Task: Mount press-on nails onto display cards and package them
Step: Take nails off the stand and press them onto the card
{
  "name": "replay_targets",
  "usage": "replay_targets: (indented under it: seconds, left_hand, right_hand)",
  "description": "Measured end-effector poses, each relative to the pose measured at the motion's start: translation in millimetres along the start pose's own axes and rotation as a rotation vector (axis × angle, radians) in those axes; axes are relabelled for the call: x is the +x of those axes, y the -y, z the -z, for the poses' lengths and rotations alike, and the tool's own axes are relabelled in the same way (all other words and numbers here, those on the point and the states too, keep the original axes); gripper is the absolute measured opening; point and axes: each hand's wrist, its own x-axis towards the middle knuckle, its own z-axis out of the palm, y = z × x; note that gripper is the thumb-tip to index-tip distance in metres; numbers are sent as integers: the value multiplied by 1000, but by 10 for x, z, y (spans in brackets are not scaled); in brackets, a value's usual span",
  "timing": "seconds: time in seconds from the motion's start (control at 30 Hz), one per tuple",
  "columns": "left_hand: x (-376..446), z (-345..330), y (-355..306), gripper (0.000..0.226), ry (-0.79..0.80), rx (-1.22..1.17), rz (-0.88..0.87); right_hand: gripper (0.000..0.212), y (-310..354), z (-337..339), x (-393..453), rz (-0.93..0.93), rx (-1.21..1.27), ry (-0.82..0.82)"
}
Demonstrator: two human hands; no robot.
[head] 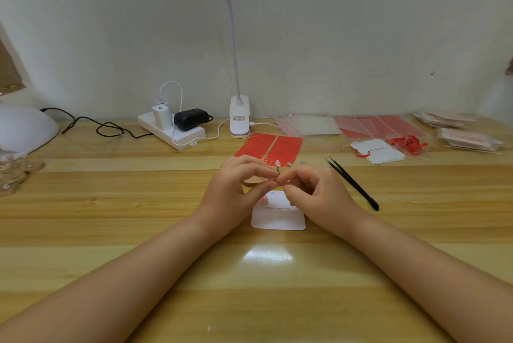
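Note:
A white display card [278, 217] printed "Handmade Nail" lies on the wooden table in front of me. Above it my left hand [236, 187] and my right hand [313, 190] meet fingertip to fingertip. They pinch a thin stick [278, 170] with a small pale press-on nail [277, 162] at its top. Another pale nail [264, 199] shows on the card beside my left thumb. Two red adhesive strip sheets [270, 148] lie just behind my hands. Black tweezers [352, 183] rest on the table to the right.
A clip-on desk lamp [239, 117] stands at the back, with a white power strip [172, 131] and chargers to its left. At the right are plastic bags [308, 124], red sheets [380, 126], a second white card [379, 151] with red ribbon and stacks of packets [466, 137]. A white dome device [22, 129] sits far left.

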Motion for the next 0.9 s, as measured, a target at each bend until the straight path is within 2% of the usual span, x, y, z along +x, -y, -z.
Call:
replay_targets:
  seconds: [0.2, 0.4, 0.47, 0.6, 0.7, 0.8, 0.9]
  left_hand:
    - [-2, -2, -14, 16, 11, -7, 22]
    - [15, 20, -18, 14, 17, -69, 62]
    - [19, 15, -20, 13, 15, -28, 50]
    - [18, 29, -4, 14, 25, 83, 110]
    - [23, 41, -4, 14, 43, 160, 159]
    - [16, 23, -20, 15, 78, 272, 172]
    - [11, 8, -16, 17, 146, 414, 154]
  right_hand:
    - [10, -9, 11, 1, -1, 43, -5]
    - [24, -15, 4, -5, 9, 23, 14]
    - [26, -21, -1, -10, 25, -15, 28]
    - [11, -16, 16, -27, 113, -242, -29]
    - [45, 5, 104, -34, 263, -632, 57]
    - [70, -9, 157, -10, 188, -822, 249]
    - [81, -29, 152, 4, 103, -864, 293]
